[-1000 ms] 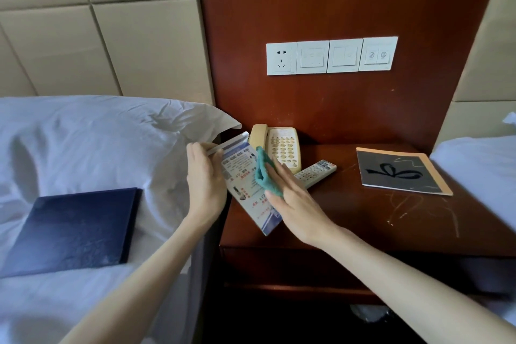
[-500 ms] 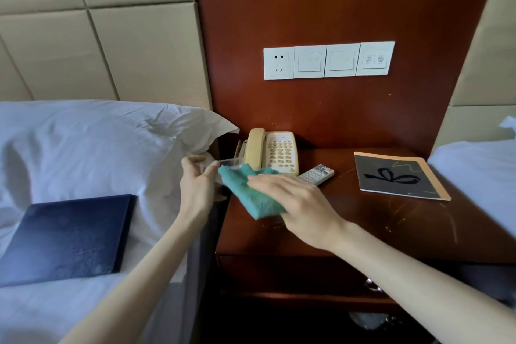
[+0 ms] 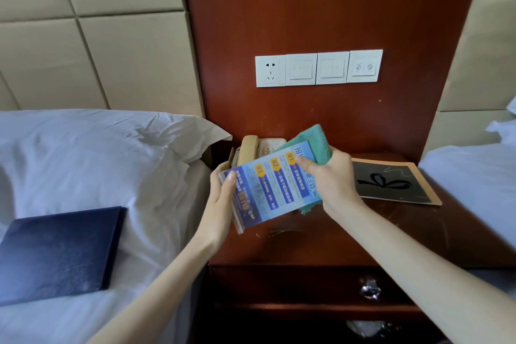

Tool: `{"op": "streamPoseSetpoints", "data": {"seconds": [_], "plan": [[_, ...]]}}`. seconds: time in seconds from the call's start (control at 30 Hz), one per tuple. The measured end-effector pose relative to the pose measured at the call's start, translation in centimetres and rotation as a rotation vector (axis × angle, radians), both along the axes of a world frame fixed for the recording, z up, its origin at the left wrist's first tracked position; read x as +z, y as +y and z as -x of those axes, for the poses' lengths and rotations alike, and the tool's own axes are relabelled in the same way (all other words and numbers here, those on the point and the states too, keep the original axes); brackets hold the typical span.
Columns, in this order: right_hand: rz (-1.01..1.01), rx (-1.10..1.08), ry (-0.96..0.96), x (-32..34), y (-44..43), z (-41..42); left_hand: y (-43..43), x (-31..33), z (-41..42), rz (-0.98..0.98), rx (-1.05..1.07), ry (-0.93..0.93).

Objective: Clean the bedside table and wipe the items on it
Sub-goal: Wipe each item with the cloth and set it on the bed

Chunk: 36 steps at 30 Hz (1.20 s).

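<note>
Card [image 3: 268,190] sitting between your hands: left hand [image 3: 220,204] gripping left edge, right hand [image 3: 332,176] pinching right end plus cloth [image 3: 310,139].

Left hand [image 3: 220,204] — thumb over, fingers under, pinch grip on card [image 3: 268,190]; right hand [image 3: 332,179] — fingers curled round cloth [image 3: 312,139].

Scuffed red-brown tabletop [image 3: 335,237] here, cream telephone [image 3: 250,148] at its back left, black tan-edged booklet [image 3: 391,183] flat on the right, and the bed [image 3: 69,321] alongside carries a white pillow [image 3: 97,153] and dark blue folder [image 3: 58,254].
</note>
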State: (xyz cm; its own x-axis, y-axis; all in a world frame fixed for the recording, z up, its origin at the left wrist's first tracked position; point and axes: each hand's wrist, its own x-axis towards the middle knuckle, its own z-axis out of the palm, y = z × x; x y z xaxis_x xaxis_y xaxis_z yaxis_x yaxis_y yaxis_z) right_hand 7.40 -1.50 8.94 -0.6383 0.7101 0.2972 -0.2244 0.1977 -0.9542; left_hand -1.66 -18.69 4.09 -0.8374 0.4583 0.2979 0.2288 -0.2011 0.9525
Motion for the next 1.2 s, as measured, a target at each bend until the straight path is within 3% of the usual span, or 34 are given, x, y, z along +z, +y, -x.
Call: {"op": "streamPoseSetpoints", "data": {"seconds": [0.1,0.17,0.3,0.43,0.57,0.67,0.9,1.1,1.2], "plan": [[0.07,-0.081,0.018,-0.3,-0.4,0.4,0.0,0.0,-0.5,0.023,0.096,0.008],[-0.004,-0.161,0.057,-0.4,-1.0,0.6,0.0,0.1,-0.7,0.04,0.202,0.007],[-0.372,-0.089,0.108,-0.4,-2.0,0.3,0.3,0.7,-0.9,0.073,0.308,-0.009],[-0.954,-0.073,-0.147,-1.0,-2.0,0.2,0.5,1.6,-1.3,0.102,0.348,-0.055],[-1.246,0.232,-0.183,-2.1,-4.4,0.1,0.5,1.8,-1.7,0.114,0.324,-0.054],[-1.322,0.421,-0.187,-1.8,-5.6,0.4,0.1,1.8,-1.0,0.106,0.31,-0.098],[-1.529,0.56,-0.203,-0.4,-3.3,-0.8,-0.6,3.2,0.2,0.0,0.333,-0.124],[-1.557,0.39,-0.302,-0.4,0.0,-0.7,-0.5,2.7,0.3,0.087,0.317,-0.165],[-1.378,0.315,-0.36,-0.2,1.6,-0.4,-0.4,2.6,0.3,0.128,0.306,-0.159]]}}
